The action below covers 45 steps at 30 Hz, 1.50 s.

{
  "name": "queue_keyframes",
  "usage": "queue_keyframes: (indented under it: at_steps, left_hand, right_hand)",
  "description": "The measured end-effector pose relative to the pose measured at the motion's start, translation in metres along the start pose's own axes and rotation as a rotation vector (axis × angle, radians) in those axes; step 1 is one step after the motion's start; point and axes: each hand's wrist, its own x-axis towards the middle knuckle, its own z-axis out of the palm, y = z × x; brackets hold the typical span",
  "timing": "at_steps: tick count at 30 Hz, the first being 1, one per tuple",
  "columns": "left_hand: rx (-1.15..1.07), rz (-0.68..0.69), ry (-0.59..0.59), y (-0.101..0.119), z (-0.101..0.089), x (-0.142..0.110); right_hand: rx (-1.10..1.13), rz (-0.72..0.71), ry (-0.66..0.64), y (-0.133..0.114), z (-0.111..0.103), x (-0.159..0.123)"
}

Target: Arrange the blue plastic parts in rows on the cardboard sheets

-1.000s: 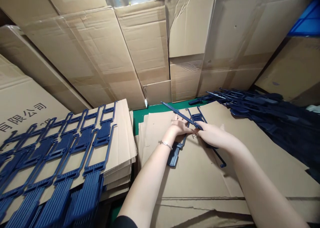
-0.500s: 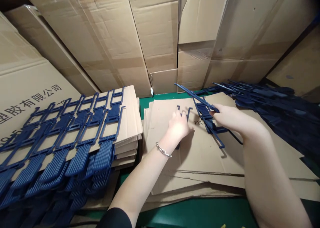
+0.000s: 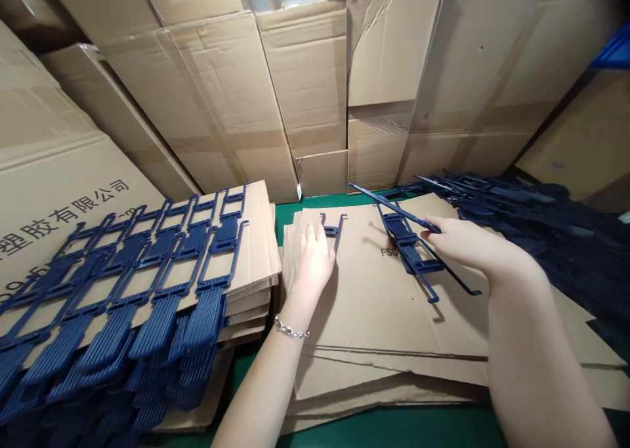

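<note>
Hooked blue frame (image 3: 331, 230) lies beneath the left hand (image 3: 314, 261), at the far-left part of the middle cardboard stack (image 3: 364, 310). That hand's fingers are bent and close together, apparently closed over the frame, with two hooked prongs poking out beyond them; the underside of the hold is hidden. The right hand (image 3: 455, 238) pinches the near end of a long blue piece (image 3: 388, 205), seen almost edge-on and tilted above the same stack.

Good handling here, I judge, means gripping near the crossbars instead of the thin prongs, and keeping the raised piece high enough that its hooks don't snag the loose blue frame (image 3: 396, 228) on the stack below it.

To the left of the middle stack, more blue frames (image 3: 224, 238) overlap in rows on another pile of cardboard; to its right lies a dark heap of blue parts (image 3: 522, 218). Large cartons (image 3: 305, 74) stand behind it.

Print beginning "FSC" shows on the stack, beside the loose frame. Left of the stack, a carton (image 3: 63, 169) reads "塑胶有限公司", with partly covered figures below. I can read no brand on the frames.
</note>
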Motion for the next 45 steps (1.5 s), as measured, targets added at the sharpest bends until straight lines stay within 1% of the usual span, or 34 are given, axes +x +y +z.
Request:
queue_keyframes:
  at_steps: [1,3,5,7,10,14,16,19,23,26,28,31,36,39,42,45]
  left_hand:
    - [0.004,0.03,-0.012,-0.004,0.001,-0.004]
    - [-0.006,0.099,-0.091,-0.01,0.002,-0.013]
    - [-0.023,0.136,-0.168,-0.014,0.003,-0.023]
    - [-0.03,0.124,-0.19,-0.017,0.005,-0.029]
    - [-0.029,0.08,-0.188,-0.02,0.011,-0.027]
    - [-0.014,0.042,-0.185,-0.019,0.016,-0.02]
    - [0.004,0.021,-0.182,-0.017,0.014,-0.023]
    - [0.059,-0.011,-0.173,-0.013,0.008,-0.038]
    - [0.083,-0.012,-0.27,-0.012,0.003,-0.059]
    - [0.052,-0.017,-0.316,-0.013,0.005,-0.065]
    - [0.038,-0.015,-0.32,-0.015,0.006,-0.065]
    - [0.025,-0.008,-0.301,-0.017,0.008,-0.064]
    - [0.013,-0.01,-0.278,-0.018,0.013,-0.063]
    - [0.018,-0.01,-0.274,-0.018,0.014,-0.063]
    - [0.014,-0.009,-0.27,-0.018,0.015,-0.063]
    - [0.004,-0.005,-0.246,-0.02,0.014,-0.063]
  right_hand:
    - [-0.007,-0.002,0.009,0.0,0.0,0.0]
    - [-0.011,-0.015,0.025,0.001,0.003,0.001]
    - [-0.005,-0.038,0.021,0.0,0.007,0.002]
    - [-0.008,-0.04,0.009,-0.004,0.012,0.003]
    - [-0.025,-0.013,-0.011,-0.018,0.018,-0.001]
    - [0.043,-0.082,-0.012,-0.044,0.026,-0.011]
    - [0.043,-0.093,-0.042,-0.057,0.032,-0.016]
    - [0.002,-0.085,-0.085,-0.07,0.044,-0.019]
    - [-0.01,-0.119,-0.15,-0.073,0.059,-0.017]
    - [-0.006,-0.193,-0.176,-0.068,0.061,-0.013]
    - [0.001,-0.237,-0.189,-0.064,0.059,-0.012]
    - [-0.055,-0.246,-0.208,-0.064,0.059,-0.012]
    - [-0.141,-0.2,-0.189,-0.082,0.069,-0.022]
    - [-0.141,-0.214,-0.191,-0.088,0.075,-0.026]
    - [-0.124,-0.218,-0.192,-0.087,0.075,-0.025]
    - [-0.114,-0.217,-0.179,-0.083,0.07,-0.021]
